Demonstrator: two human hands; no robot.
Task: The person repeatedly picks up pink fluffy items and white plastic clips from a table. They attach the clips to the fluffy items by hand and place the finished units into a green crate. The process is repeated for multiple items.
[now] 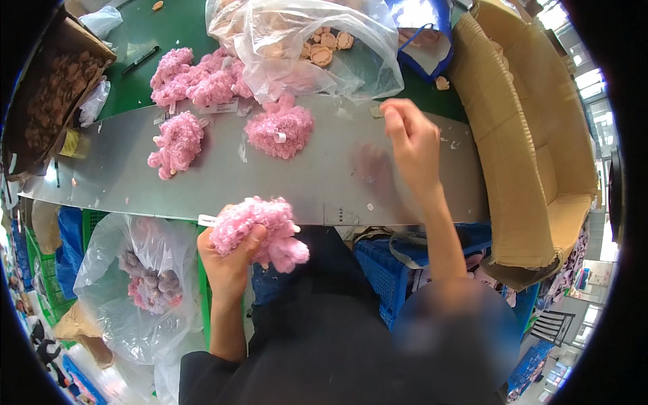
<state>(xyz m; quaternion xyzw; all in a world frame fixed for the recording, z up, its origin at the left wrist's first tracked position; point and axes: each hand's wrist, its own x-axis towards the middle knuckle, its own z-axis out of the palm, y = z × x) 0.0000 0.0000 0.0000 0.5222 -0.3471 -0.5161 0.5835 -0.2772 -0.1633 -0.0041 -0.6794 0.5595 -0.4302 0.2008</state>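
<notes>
At my left, a crinkled clear plastic bag [118, 331] holds fluffy grey and pink pieces [156, 290]. My left hand [229, 262] grips 1 curly pink plush toy [260, 219] by the grey metal desk [290, 185]; my right hand [413, 143] curls closed above it.

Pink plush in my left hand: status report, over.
Left hand gripping pink plush. Right hand above metal tabletop, fingers curled, contents unclear. Cardboard box to its right.

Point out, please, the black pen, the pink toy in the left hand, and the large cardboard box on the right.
Black pen [140, 60]: head view, middle of the barrel.
Held pink toy [273, 224]: head view, fluffy body.
Large cardboard box [509, 155]: head view, side wall.
</notes>
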